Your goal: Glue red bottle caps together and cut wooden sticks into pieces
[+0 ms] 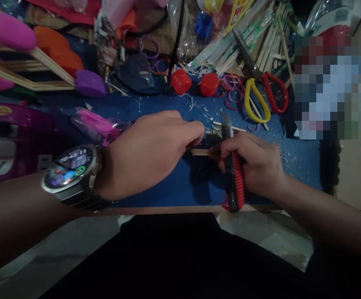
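My right hand (255, 160) is wrapped round a red and black utility knife (235, 178), its blade end pointing away from me. Between the same hand's thumb and fingers, a short pale wooden stick (201, 152) sticks out to the left. My left hand (155, 149), with a smartwatch (71, 168) on the wrist, is closed with its fingers curled down close to the stick's left end. Its fingertips are hidden, so I cannot tell what they grip. Another thin stick (227, 126) lies on the blue tabletop (174, 182) just beyond the knife.
Scissors (255, 68) with one yellow and one red handle lie beyond my right hand. Two red caps (181, 82) stand farther back, near curled strips. Wooden sticks (267, 45) are heaped behind. A pink-filled plastic bag (98, 124) and a purple object (18, 137) lie left.
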Tool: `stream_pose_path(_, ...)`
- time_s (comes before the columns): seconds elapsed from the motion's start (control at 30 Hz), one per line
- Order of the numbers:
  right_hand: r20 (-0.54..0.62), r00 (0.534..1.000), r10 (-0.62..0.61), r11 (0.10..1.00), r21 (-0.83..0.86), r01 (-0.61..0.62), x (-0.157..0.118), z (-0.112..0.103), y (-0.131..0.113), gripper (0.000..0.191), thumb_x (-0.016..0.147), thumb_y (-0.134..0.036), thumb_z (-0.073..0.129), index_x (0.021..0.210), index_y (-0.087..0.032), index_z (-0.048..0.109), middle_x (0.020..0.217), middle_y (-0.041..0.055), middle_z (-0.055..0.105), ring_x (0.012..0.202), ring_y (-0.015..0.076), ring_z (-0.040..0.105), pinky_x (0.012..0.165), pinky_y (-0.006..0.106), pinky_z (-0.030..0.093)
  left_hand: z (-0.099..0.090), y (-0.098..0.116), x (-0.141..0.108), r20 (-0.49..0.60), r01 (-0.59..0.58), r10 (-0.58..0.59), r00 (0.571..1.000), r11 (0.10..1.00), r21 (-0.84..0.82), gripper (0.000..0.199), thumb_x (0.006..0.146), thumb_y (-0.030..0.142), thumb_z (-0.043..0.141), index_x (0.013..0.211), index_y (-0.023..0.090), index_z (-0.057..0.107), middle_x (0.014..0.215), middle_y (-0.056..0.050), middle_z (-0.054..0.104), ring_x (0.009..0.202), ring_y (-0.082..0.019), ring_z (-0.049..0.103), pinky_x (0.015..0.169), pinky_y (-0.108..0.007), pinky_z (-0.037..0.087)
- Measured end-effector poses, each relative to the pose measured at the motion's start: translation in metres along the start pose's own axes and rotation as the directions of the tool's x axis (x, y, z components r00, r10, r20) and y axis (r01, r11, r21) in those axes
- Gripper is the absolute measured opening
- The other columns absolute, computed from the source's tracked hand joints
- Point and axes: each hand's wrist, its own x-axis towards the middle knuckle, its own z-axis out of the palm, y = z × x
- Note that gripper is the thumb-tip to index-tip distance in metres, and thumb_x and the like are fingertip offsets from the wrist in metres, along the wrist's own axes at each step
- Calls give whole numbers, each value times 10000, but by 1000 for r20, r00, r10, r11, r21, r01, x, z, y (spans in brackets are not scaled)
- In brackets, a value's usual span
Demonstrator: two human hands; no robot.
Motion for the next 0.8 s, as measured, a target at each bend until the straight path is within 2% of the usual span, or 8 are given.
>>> stream_pose_path(0.33,-8,999,38,999,-16,-38,-2,2,-1,279,924,-78,732,1017,-341,723,894,-59,808,791,214,786,715,377,632,1,0,0,-7,21,-21,1000,999,-37,242,1052,161,495,989,240,715,921,-28,724,893,-210,700,765,-345,456)
stream_pose_path(0.47,8,1000,3,1000,-6,-3,-1,1,-2,319,901,-18,720,1025,-311,694,890,-52,783,801,196,771,715,342,602,1,0,0,-13,15,-16,1000,999,-40,240,1059,167,501,988,235,720,919,-23,733,895,-201,706,763,-330,455)
stream_pose_path(0.67,10,1000,-18,999,-28,18,0,0,-2,293,927,-6,701,1029,-279,666,897,-46,768,817,176,754,721,308,573,-6,6,4,95,106,-105,990,994,-2,246,1054,158,509,996,246,731,975,-28,756,935,-218,728,766,-343,451)
stream_pose_path(0.8,18,1000,11,1000,-26,-10,0,0,-3,297,935,-12,695,1029,-293,682,905,-40,784,825,190,778,712,319,585,-8,5,3,63,77,-76,995,997,-13,260,1037,141,508,1004,252,741,966,-24,763,886,-195,723,732,-319,457)
